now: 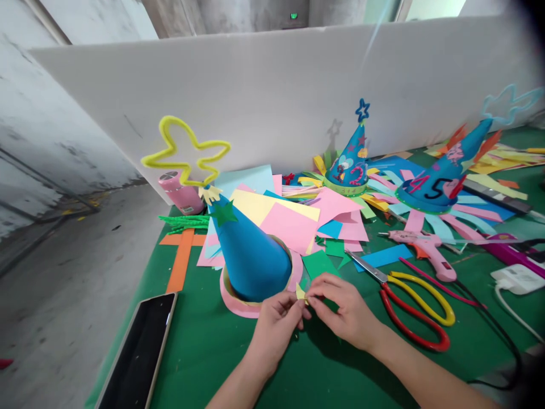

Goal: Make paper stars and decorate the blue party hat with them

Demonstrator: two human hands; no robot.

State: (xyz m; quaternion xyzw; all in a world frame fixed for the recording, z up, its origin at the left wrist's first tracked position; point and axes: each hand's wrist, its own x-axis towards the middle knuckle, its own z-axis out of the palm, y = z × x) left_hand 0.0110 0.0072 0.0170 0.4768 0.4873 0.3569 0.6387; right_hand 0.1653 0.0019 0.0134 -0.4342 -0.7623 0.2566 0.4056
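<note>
Between my fingertips is a small pale yellow piece of paper (300, 293), partly covered by the fingers. My left hand (279, 321) pinches its left side, and my right hand (340, 307) pinches the right side. Just beyond them a blue paper cone hat (255, 253) leans back to the left on the green table. It has a pink brim (238, 307), a green paper star (223, 213) near the tip and a yellow pipe-cleaner star (170, 149) on top. Scissors (385, 278) with red and yellow handles lie open right of my right hand.
A phone (138, 346) lies at the left table edge. Coloured paper sheets (293, 224) and green pipe cleaners (183, 223) spread behind the hat. Two decorated hats (349, 162) stand farther back. A pink glue gun (426, 247) with a black cord and a white plug (517, 280) are at right.
</note>
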